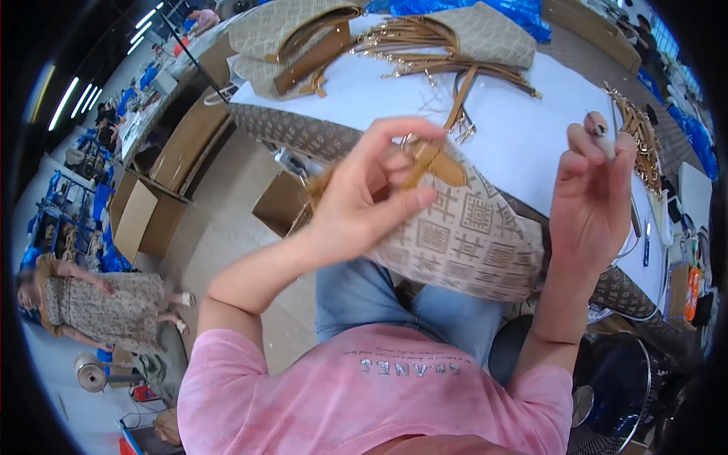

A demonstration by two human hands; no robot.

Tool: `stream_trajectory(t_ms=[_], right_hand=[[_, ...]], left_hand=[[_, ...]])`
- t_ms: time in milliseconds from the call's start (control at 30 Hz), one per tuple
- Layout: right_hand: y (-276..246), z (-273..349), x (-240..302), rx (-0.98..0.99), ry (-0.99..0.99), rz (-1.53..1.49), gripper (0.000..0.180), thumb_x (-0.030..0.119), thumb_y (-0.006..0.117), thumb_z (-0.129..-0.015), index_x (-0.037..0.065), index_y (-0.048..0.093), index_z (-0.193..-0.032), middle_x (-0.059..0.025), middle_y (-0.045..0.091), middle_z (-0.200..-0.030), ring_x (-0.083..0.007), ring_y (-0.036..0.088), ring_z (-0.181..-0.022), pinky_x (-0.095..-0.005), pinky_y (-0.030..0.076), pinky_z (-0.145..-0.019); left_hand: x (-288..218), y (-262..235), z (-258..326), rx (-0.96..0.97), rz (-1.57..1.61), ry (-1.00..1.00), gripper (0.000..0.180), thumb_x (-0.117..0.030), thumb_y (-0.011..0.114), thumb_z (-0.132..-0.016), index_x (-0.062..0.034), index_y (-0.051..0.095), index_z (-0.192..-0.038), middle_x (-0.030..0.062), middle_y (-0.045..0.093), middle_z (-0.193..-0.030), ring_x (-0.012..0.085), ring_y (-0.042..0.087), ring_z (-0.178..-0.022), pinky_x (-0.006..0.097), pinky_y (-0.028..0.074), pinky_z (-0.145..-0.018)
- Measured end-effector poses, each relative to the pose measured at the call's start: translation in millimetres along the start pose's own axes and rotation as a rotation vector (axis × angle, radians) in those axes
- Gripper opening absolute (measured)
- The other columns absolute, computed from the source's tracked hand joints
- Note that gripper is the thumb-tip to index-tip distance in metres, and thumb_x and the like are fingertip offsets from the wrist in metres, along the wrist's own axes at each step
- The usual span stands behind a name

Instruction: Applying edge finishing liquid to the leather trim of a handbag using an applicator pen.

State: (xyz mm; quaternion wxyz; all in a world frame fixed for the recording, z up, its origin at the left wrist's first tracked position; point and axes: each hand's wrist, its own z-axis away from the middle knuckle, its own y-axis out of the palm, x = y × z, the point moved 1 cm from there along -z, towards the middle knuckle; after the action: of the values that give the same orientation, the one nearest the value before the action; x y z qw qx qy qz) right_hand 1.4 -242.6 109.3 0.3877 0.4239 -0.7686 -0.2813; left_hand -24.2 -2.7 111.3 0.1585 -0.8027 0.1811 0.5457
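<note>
My left hand (360, 186) is closed on a tan leather tab (440, 165) with a pointed end, and a small metal ring shows by the fingertips. Below that hand lies a beige patterned bag (474, 231), resting against the table's near edge above my lap. A thin tan strap (459, 102) with metal clasps lies just beyond the fingers. Raised at the right, my right hand (591, 197) grips a white pen-like tool (605, 142) with a dark tip. Curled fingers hide part of it.
On the white tabletop (561, 98) lie a heap of tan straps (413, 42) and more patterned bags (493, 34). Another strap bundle (641, 140) hangs over the right side. A black fan (614, 387) stands at lower right. Cardboard boxes (148, 220) and a person (106, 303) are at the left.
</note>
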Motion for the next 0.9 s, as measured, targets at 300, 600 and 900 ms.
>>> stream_trajectory(t_ms=[300,600,900], right_hand=[[-30,56,-65,0.063,0.536,0.148,0.013,0.008,0.062,-0.094,0.004,0.05,-0.093,-0.0096,0.051,-0.096,-0.0115,0.053,-0.08,-0.0279,0.054,-0.071],[-44,60,-92,-0.04,0.674,0.291,0.008,0.002,0.059,-0.092,0.002,0.052,-0.088,-0.0076,0.053,-0.088,-0.0106,0.054,-0.07,-0.0281,0.055,-0.07],[-54,61,-96,0.157,0.75,0.764,0.014,-0.003,0.067,-0.087,0.003,0.055,-0.082,-0.004,0.055,-0.088,-0.0074,0.054,-0.07,-0.0214,0.046,-0.068]], left_hand=[[75,-6,55,-0.136,0.169,-0.323,0.047,0.005,0.068,-0.089,-0.0067,0.05,-0.13,0.0058,0.068,-0.104,0.0073,0.061,-0.088,0.024,0.049,-0.075],[65,-44,33,0.022,-0.861,0.21,0.018,-0.012,0.081,-0.077,-0.0108,0.077,-0.095,0.0028,0.063,-0.084,0.0189,0.057,-0.076,0.03,0.05,-0.07],[94,-69,17,0.129,-0.611,0.151,0.014,-0.013,0.08,-0.076,-0.0089,0.077,-0.088,0.0021,0.068,-0.087,0.0191,0.059,-0.082,0.031,0.049,-0.072]])
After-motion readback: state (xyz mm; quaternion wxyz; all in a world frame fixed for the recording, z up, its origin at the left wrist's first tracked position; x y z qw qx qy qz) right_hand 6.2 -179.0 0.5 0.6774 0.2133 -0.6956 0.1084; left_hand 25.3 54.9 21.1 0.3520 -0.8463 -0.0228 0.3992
